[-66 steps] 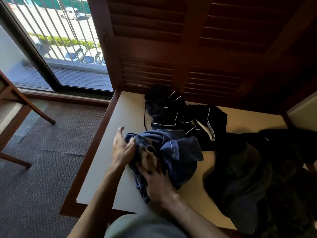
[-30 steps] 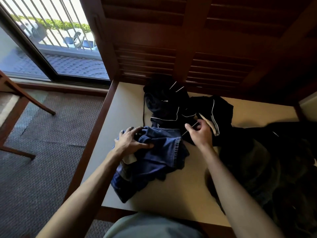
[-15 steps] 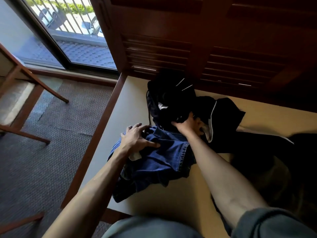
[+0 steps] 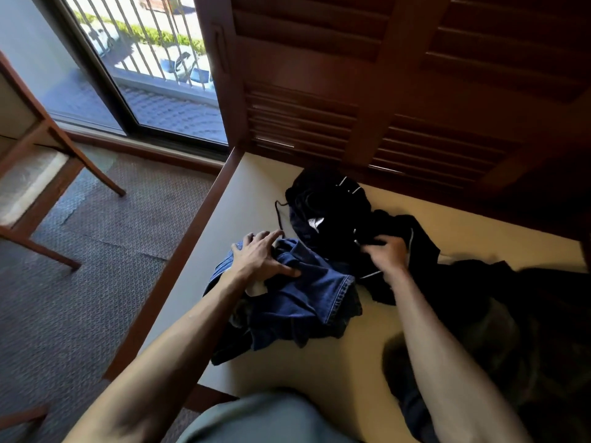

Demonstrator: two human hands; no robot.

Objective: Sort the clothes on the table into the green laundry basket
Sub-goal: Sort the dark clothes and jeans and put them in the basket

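A crumpled pair of blue jeans (image 4: pixel 307 302) lies near the left front of the beige table (image 4: pixel 243 193). My left hand (image 4: pixel 260 260) rests spread on top of the jeans, thumb pressed into the denim. Behind them sits a black garment with white piping (image 4: pixel 329 212). My right hand (image 4: pixel 388 255) grips a fold of this black garment, fingers curled into the cloth. A heap of dark clothes (image 4: pixel 518 330) covers the right side of the table. No green laundry basket is in view.
Dark wooden louvred shutters (image 4: pixel 383 91) stand right behind the table. A glass door (image 4: pixel 144 75) is at the upper left, grey carpet (image 4: pixel 80 266) lies beside the table, and a wooden chair (image 4: pixel 35 174) stands at the far left.
My right hand left the jeans, reached back to the black garment and now holds a fold of it, pulled slightly toward me. My left hand stays on the jeans.
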